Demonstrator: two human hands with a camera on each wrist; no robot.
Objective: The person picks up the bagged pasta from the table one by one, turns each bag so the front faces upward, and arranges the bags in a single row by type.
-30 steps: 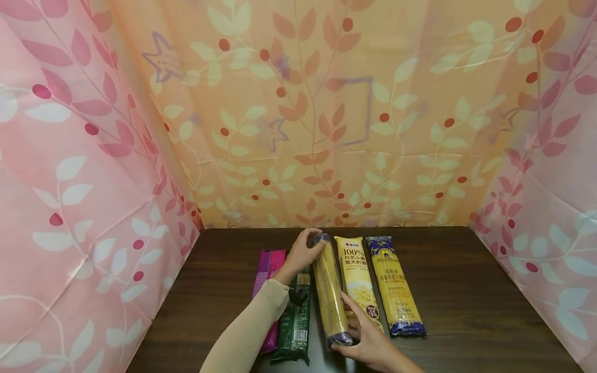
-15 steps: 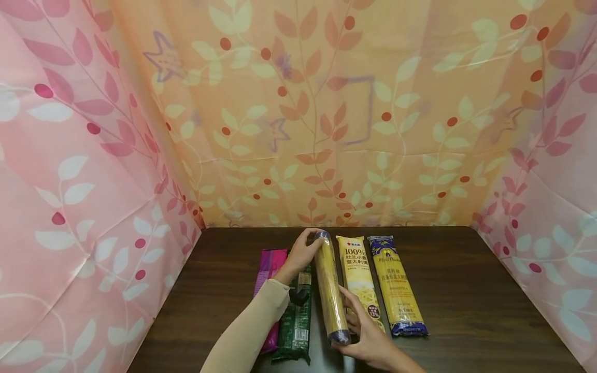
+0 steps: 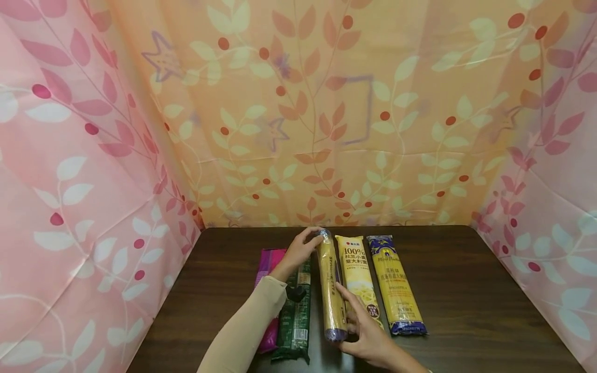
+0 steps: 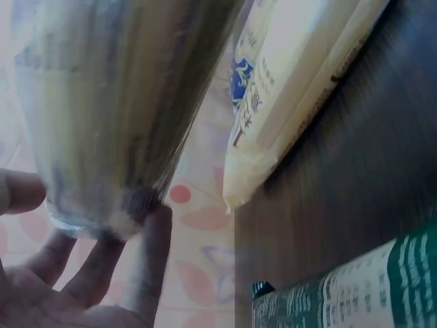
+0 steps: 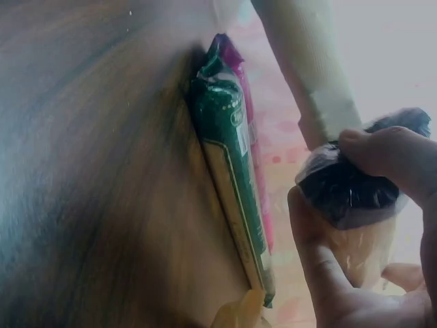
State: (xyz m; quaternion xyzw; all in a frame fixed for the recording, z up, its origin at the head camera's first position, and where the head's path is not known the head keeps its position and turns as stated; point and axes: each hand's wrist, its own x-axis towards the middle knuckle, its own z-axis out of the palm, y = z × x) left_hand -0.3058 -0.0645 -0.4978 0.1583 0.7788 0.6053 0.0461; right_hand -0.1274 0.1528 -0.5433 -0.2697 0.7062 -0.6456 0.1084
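Both hands hold a long clear-wrapped pack of spaghetti (image 3: 330, 290) with dark blue ends, raised above the table and lying lengthwise away from me. At its far end my left hand (image 3: 302, 247) grips it with thumb and fingers, which also show around that end in the left wrist view, the hand (image 4: 82, 287) below it. My right hand (image 3: 366, 331) holds the near end from the right side. In the right wrist view, the thumb (image 5: 389, 157) presses on the dark blue wrapper end (image 5: 351, 195).
On the dark wooden table (image 3: 475, 300), a green pack (image 3: 295, 324) and a pink-purple pack (image 3: 267, 267) lie left. A cream-yellow pasta pack (image 3: 356, 269) and a blue-yellow spaghetti pack (image 3: 398, 285) lie right. Patterned curtains (image 3: 298, 129) stand behind and at both sides.
The held spaghetti pack has been turned about its length, so dark printing now shows on its upper side. Its near end has shifted slightly, and both hands keep hold of it.
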